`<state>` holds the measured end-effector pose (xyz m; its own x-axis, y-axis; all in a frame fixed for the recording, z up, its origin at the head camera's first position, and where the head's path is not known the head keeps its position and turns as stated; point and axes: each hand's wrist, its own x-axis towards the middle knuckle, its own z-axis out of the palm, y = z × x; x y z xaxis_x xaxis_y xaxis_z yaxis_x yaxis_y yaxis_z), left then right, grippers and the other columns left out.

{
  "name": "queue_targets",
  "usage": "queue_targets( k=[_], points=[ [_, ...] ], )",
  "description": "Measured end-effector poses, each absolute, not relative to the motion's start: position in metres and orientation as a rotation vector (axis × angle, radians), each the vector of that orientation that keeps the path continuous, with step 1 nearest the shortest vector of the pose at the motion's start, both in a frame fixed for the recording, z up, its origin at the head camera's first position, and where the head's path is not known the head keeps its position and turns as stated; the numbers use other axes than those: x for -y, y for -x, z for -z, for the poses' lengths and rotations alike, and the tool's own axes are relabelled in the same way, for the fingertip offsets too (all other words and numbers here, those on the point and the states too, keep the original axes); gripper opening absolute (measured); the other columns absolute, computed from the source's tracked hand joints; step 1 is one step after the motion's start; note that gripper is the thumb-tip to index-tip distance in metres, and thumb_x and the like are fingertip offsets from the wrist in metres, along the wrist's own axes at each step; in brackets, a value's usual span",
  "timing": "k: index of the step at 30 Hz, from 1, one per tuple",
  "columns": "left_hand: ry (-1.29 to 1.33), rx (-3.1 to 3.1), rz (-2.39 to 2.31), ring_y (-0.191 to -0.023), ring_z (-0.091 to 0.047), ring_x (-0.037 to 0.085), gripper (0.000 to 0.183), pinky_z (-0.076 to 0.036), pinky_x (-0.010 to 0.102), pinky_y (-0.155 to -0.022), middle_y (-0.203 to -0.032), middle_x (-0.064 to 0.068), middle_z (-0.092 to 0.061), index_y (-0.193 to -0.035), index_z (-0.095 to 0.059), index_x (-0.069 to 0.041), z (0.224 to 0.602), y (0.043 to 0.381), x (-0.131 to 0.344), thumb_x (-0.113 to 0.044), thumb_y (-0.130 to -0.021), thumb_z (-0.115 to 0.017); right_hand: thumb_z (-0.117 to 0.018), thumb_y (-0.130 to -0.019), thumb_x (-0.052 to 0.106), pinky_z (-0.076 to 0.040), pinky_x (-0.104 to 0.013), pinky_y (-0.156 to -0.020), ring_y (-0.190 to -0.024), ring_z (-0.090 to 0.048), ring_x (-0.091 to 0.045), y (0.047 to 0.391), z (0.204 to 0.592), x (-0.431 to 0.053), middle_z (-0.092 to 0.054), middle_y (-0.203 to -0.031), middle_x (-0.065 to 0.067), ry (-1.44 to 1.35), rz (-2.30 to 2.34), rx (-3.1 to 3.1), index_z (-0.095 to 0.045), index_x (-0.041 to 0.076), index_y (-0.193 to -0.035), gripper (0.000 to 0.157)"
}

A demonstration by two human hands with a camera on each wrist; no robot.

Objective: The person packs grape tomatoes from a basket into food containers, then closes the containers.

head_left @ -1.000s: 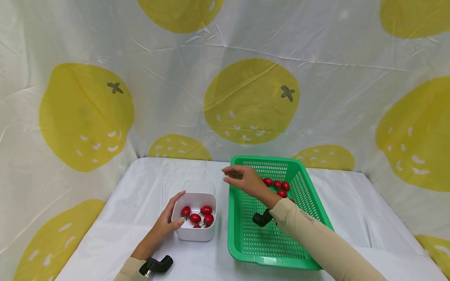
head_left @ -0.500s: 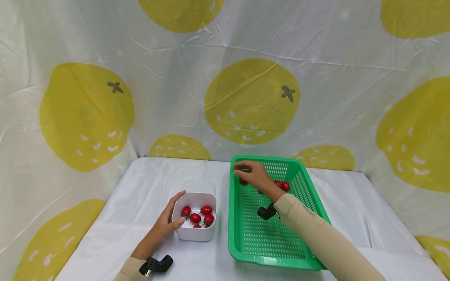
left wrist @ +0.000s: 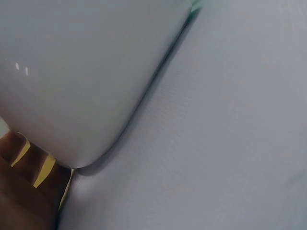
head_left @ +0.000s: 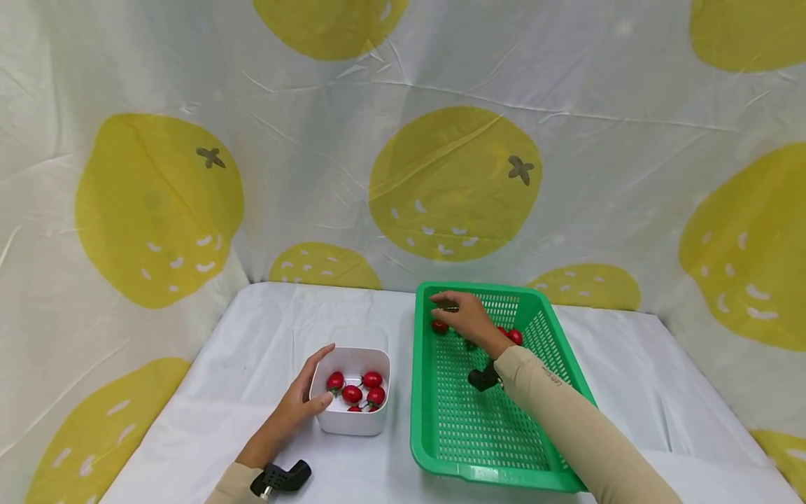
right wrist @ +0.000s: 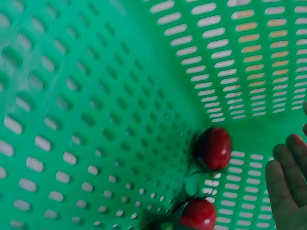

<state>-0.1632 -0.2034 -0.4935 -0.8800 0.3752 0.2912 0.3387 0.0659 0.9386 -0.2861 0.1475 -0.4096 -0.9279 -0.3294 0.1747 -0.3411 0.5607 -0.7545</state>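
Note:
My left hand [head_left: 297, 399] grips a white square container [head_left: 354, 423], its thumb over the near rim and the fingers along the outer left side. Several small red tomatoes [head_left: 352, 394] with green stems lie inside. The left wrist view shows the container's smooth wall [left wrist: 91, 81] and part of the hand [left wrist: 33, 177]. My right hand [head_left: 469, 318] hovers inside the back of a green basket [head_left: 423, 420], fingers loosely bent, with nothing seen between them. A tomato [head_left: 439, 326] sits just below its fingertips. More tomatoes [right wrist: 214, 148] appear beside the hand [right wrist: 288, 184] in the right wrist view.
Behind the white container lies a clear lid [head_left: 360, 337]. A few tomatoes [head_left: 514, 337] rest at the basket's back right, partly hidden by the right arm. White cloth [head_left: 252, 350] covers the table, and a lemon-print curtain [head_left: 302, 154] stands behind.
My right hand has moved right and slightly down, from over the basket's left rim to inside its back part. The left hand and the container stay in place.

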Motion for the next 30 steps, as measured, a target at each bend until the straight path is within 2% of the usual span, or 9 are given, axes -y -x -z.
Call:
queue_targets(
  k=[9,16,25,30],
  points=[
    [-0.751,-2.288,-1.969,-0.138,-0.021,0.038,0.074,-0.026,0.069,-0.103,-0.154,0.009,-0.023,-0.153,-0.021,-0.024,0.493,0.164,0.204,-0.011,-0.088,-0.053,-0.068,-0.090,0.014,-0.050,-0.046,-0.091,-0.114,-0.059,-0.032,0.289,0.417,-0.149,-0.061,-0.126,-0.015,-0.569,-1.304,2.819,-0.064,0.003,-0.124,0.036],
    [-0.748,-2.271,-1.984,-0.139,-0.021,0.036,0.073,-0.024,0.068,-0.104,-0.155,0.010,-0.022,-0.153,-0.021,-0.024,0.491,0.164,0.203,-0.011,-0.088,-0.053,-0.067,-0.090,0.011,-0.050,-0.046,-0.091,-0.110,-0.061,-0.033,0.292,0.426,-0.151,-0.064,-0.121,-0.018,-0.649,-1.210,2.834,-0.064,0.000,-0.121,0.034],
    [-0.747,-2.267,-1.986,-0.139,-0.022,0.036,0.073,-0.025,0.067,-0.104,-0.154,0.008,-0.024,-0.153,-0.022,-0.024,0.493,0.165,0.204,-0.011,-0.088,-0.053,-0.067,-0.089,0.008,-0.051,-0.045,-0.087,-0.104,-0.063,-0.033,0.287,0.430,-0.151,-0.067,-0.114,-0.018,-0.719,-1.131,2.857,-0.067,-0.001,-0.116,0.029],
    [-0.750,-2.264,-1.986,-0.139,-0.022,0.035,0.073,-0.024,0.067,-0.104,-0.155,0.009,-0.023,-0.153,-0.021,-0.024,0.493,0.163,0.204,-0.011,-0.088,-0.053,-0.069,-0.087,0.007,-0.052,-0.043,-0.085,-0.100,-0.065,-0.029,0.290,0.436,-0.151,-0.070,-0.108,-0.013,-0.742,-1.081,2.866,-0.071,0.002,-0.109,0.023]
  ],
)
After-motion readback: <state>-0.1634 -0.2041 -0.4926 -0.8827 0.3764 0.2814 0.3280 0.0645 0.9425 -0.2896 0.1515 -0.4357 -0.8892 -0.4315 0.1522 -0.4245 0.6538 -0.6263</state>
